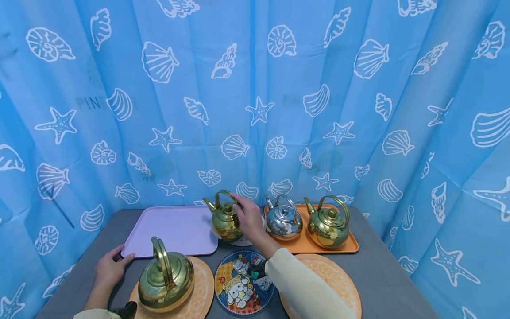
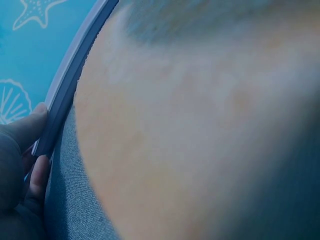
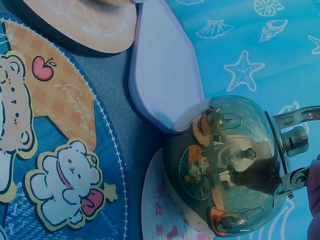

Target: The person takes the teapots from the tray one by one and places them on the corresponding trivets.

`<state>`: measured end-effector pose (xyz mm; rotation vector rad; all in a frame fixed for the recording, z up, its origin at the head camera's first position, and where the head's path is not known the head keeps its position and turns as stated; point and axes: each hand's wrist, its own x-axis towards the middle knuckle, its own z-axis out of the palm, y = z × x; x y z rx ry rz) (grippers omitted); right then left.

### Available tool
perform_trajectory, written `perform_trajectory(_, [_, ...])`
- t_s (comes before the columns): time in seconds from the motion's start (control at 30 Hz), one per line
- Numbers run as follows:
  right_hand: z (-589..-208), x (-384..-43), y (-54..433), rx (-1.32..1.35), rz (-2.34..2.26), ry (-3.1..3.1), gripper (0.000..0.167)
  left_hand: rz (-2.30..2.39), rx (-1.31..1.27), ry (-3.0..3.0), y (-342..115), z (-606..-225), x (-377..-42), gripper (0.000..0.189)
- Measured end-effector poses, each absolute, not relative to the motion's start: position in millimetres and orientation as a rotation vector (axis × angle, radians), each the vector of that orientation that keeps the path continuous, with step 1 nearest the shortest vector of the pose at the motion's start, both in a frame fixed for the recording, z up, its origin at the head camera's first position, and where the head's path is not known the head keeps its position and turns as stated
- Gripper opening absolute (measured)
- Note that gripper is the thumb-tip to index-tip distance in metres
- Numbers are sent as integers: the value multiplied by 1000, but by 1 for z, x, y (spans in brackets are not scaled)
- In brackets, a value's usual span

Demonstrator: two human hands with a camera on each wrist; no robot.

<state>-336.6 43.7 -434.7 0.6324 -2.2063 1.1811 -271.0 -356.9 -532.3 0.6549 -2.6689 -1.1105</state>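
Observation:
My right hand (image 1: 252, 220) grips the handle of a gold teapot (image 1: 226, 224) at the back middle, its spout pointing left. In the right wrist view this gold teapot (image 3: 225, 167) overlaps a white round mat (image 3: 155, 200) with pink print; only the hand's edge shows there. At the left, my left hand (image 1: 108, 269) pinches the near left corner of a lilac tray (image 1: 171, 230), thumb on top of the rim and a finger below it, as the left wrist view shows. Nearer me, a second gold teapot (image 1: 165, 277) stands on a tan round board (image 1: 205, 288).
On an orange tray (image 1: 352, 245) at the right stand a silver teapot (image 1: 283, 220) and another gold teapot (image 1: 328, 227). A round cartoon mat (image 1: 239, 288) lies at front middle, beside another tan round board (image 1: 334, 277). A blue shell-print curtain (image 1: 259, 88) hangs behind the grey table (image 1: 390, 274).

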Motion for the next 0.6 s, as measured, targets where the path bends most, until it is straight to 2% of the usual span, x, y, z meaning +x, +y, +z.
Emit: perform_trajectory(0.6, [-438, -340, 55, 553, 1169, -2213, 36, -1113, 659, -2670, -359, -535, -272, 72])
